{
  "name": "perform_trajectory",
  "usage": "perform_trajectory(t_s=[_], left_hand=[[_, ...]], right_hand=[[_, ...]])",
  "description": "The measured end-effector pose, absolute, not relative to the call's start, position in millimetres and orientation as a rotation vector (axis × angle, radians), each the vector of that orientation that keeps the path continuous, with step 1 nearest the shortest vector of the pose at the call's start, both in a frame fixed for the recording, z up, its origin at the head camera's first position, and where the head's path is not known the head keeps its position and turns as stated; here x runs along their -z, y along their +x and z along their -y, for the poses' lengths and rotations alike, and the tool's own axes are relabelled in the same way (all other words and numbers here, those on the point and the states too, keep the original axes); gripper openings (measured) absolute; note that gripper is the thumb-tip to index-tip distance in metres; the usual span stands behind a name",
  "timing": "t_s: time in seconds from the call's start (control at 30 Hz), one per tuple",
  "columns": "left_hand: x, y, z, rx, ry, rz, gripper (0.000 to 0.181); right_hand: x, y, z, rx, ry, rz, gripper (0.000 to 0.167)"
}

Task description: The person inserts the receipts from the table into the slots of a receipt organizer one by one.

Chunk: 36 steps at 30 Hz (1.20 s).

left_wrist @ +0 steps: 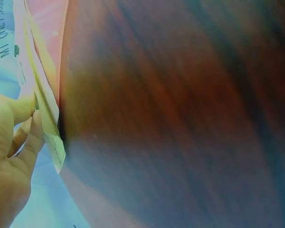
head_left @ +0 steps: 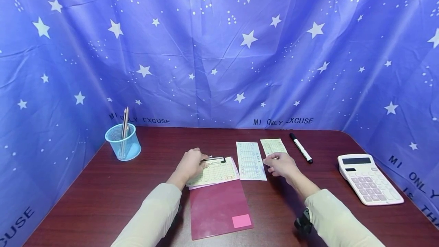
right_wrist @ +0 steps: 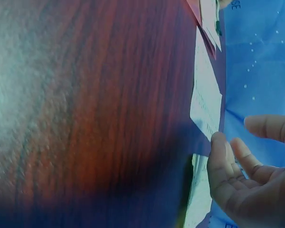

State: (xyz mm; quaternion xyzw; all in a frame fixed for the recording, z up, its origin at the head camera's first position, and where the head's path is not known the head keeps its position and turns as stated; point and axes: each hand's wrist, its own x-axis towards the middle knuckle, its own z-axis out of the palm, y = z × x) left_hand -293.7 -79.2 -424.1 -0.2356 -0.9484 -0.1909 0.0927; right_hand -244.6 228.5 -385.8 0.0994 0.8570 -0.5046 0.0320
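Observation:
Near the top of a dark red clipboard (head_left: 221, 209), my left hand (head_left: 192, 165) pinches the left edge of the stacked slips (head_left: 217, 172) by the metal clip (head_left: 212, 159). In the left wrist view, the thumb and fingers of that hand (left_wrist: 14, 147) close on the yellowish paper (left_wrist: 45, 95). My right hand (head_left: 281, 165) is at the right edge of a white slip (head_left: 250, 161), just below a yellow slip (head_left: 273, 146). The right wrist view shows that hand (right_wrist: 256, 175) with thumb and fingers apart, beside the white slip (right_wrist: 205, 95); contact cannot be told.
A blue mesh cup (head_left: 128, 146) with pencils stands at the back left. Right of the slips lies a black-and-white marker (head_left: 301, 148), and farther right a white calculator (head_left: 368, 180). A starry blue curtain (head_left: 205, 48) hangs behind the table (head_left: 120, 197).

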Motion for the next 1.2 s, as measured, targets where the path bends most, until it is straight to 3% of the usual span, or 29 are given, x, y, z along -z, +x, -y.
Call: perform_trajectory(t_s=[0.33,0.53,0.93,1.2], left_hand=[[426,-294,79,0.556,-0.702,2.797,0.027],[426,-294,80,0.551,-0.702,2.792,0.027],[426,-295,80,0.529,-0.709,2.792,0.027],[424,-295,78,0.520,-0.702,2.804,0.026]], right_hand=[[380,-251,-257,1.312,0.368,-2.828,0.029],[378,-253,-274,0.940,0.411,-2.979,0.027],[378,-248,-283,0.589,0.513,-2.868,0.064],[379,-252,-281,0.529,0.485,-2.873,0.070]])
